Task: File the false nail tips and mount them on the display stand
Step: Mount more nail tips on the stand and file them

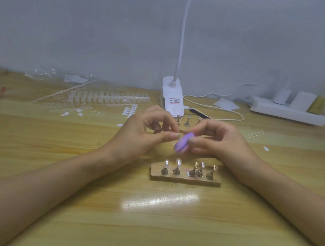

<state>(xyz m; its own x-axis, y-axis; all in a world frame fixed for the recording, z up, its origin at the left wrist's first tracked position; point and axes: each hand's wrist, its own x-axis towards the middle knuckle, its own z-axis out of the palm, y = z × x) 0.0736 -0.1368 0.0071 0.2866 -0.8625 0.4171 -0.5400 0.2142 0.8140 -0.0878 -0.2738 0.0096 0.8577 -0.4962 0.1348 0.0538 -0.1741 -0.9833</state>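
Filing over the stand

My right hand (219, 143) grips the purple nail file (182, 145). My left hand (142, 132) has its thumb and finger pinched together right against the file, but what sits between them is too small to see. The display stand (185, 177) lies on the table (146, 231) at 6 o'clock from my hands, with two clear nail tips (178, 162) on its left pegs. Strips of spare tips (108, 97) lie at 10 o'clock and the lamp base (172, 98) at 12 o'clock.
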